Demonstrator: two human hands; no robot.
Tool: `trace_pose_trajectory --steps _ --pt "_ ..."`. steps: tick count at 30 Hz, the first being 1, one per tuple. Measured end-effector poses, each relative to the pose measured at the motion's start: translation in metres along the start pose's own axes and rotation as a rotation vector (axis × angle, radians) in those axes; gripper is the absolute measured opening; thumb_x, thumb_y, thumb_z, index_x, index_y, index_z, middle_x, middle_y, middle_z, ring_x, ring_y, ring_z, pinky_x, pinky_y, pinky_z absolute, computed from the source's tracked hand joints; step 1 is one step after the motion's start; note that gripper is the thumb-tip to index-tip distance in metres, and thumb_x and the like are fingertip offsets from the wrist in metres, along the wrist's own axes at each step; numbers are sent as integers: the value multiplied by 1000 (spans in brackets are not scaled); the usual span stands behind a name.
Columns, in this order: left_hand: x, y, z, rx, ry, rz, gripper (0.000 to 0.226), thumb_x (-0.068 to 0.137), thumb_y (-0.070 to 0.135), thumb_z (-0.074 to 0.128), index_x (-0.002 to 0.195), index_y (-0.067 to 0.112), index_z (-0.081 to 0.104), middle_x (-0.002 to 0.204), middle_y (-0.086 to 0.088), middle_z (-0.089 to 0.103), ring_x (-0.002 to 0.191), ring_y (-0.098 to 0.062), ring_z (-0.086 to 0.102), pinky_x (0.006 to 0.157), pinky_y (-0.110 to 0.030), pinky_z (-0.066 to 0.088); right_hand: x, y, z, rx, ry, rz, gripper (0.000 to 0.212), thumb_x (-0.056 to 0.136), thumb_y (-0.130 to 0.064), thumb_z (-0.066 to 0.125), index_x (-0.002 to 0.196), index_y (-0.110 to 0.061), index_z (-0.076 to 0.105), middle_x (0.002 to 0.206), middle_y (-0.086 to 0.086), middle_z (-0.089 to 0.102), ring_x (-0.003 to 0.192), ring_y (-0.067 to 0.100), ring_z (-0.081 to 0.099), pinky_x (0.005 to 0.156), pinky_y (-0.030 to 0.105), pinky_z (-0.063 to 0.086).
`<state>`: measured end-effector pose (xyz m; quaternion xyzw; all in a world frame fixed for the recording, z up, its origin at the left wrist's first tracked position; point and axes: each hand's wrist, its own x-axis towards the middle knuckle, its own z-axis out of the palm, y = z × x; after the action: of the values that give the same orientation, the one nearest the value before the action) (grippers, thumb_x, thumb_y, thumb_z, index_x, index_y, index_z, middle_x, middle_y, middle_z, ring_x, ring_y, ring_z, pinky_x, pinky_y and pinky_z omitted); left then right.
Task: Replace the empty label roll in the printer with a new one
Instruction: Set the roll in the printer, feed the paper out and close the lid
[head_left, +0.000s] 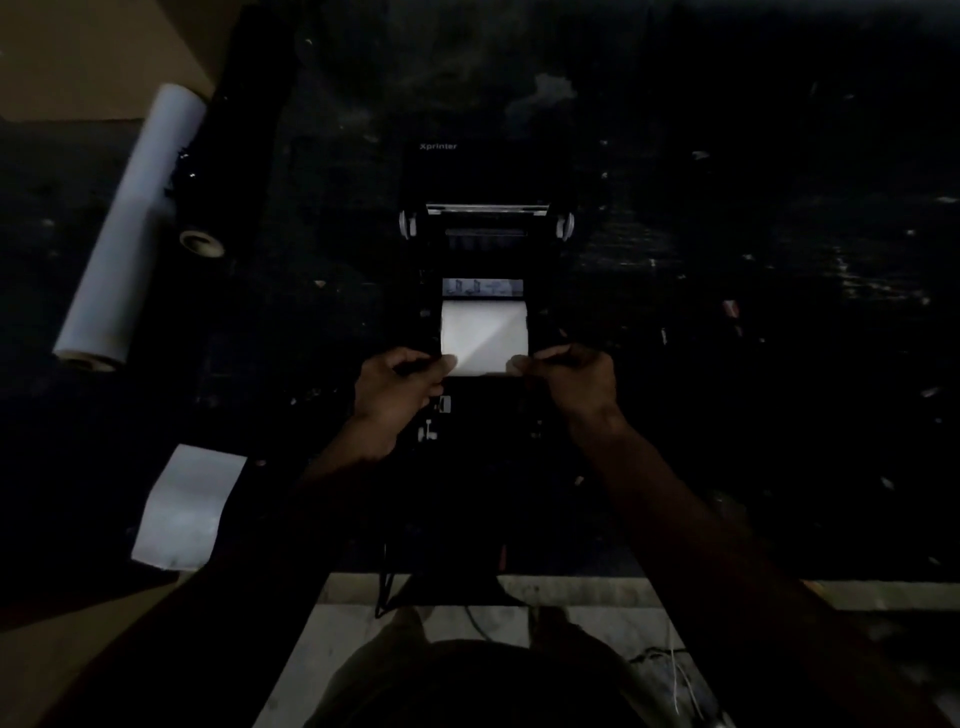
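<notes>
A black label printer (485, 171) stands open in the middle of the dark table, its lid tipped back. A white label roll (483, 330) lies in its bay. My left hand (397, 395) pinches the roll's near left corner. My right hand (574, 384) pinches the near right corner. Both hold the loose white leading edge of the paper over the printer's front. A small empty cardboard core (202, 243) sits on the table to the left.
A long white paper roll (130, 228) lies diagonally at the far left. A loose white label sheet (187, 512) rests at the table's near left. Cables hang over the table's front edge (571, 584). The scene is very dim.
</notes>
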<state>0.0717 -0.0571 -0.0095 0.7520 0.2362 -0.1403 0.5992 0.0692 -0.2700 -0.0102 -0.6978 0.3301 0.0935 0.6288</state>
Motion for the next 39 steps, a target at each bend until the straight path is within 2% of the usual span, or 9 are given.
trace_pose_trajectory --steps 5,11,15,17,23,27,31,33,39 --pt "4 -5 -7 118 -71 27 24 76 45 86 87 25 79 66 15 73 53 2 61 50 -12 47 -3 -2 -8 -89 -95 38 27 62 -20 96 78 -4 80 81 21 78 79 37 77 81 55 62" --pt "6 -7 -13 300 -96 179 16 81 29 86 92 17 83 89 1 80 83 -9 72 80 -21 54 1 3 -9 -319 -73 -13 30 65 -26 95 89 -12 83 97 9 81 93 22 76 95 40 59" --pt "11 -8 -15 403 -117 232 16 79 29 87 91 18 84 88 1 80 79 -9 70 75 -18 53 8 4 -10 -449 -96 -50 28 64 -30 94 85 -14 83 95 7 81 93 20 76 94 37 59" --pt "16 -10 -15 441 -117 250 16 78 31 88 88 20 83 83 5 78 70 -2 66 67 -7 46 11 4 -11 -523 -125 -69 34 66 -30 93 92 -11 83 103 10 80 101 22 74 97 38 57" --pt "20 -13 -12 512 -89 296 10 76 40 87 74 38 78 66 30 65 62 14 59 60 1 40 16 3 -9 -597 -117 -64 47 65 -23 92 107 -7 77 115 13 75 109 26 71 97 38 58" --pt "30 -11 -16 569 -148 228 13 72 40 90 78 32 81 61 24 64 52 15 57 54 0 37 16 -1 -13 -525 -155 -59 47 61 -19 94 104 -6 78 115 15 74 108 30 70 98 41 58" --pt "42 6 -18 632 -274 121 19 67 36 94 78 27 81 86 7 76 84 -6 67 85 -18 50 17 -1 -15 -439 -195 -107 27 67 -14 91 91 -7 80 108 14 77 102 27 73 96 39 58" --pt "44 13 -17 652 -313 81 19 65 35 95 74 28 79 90 4 76 90 -10 67 88 -20 49 20 -2 -15 -484 -210 -134 28 73 -9 87 99 -1 79 112 17 76 108 31 71 99 39 56" --pt "44 12 -15 648 -305 101 27 77 31 88 95 12 83 88 1 75 83 -11 66 80 -19 45 24 -14 -11 -761 -301 -206 47 82 -18 82 123 -1 69 134 16 65 126 29 59 110 32 44"
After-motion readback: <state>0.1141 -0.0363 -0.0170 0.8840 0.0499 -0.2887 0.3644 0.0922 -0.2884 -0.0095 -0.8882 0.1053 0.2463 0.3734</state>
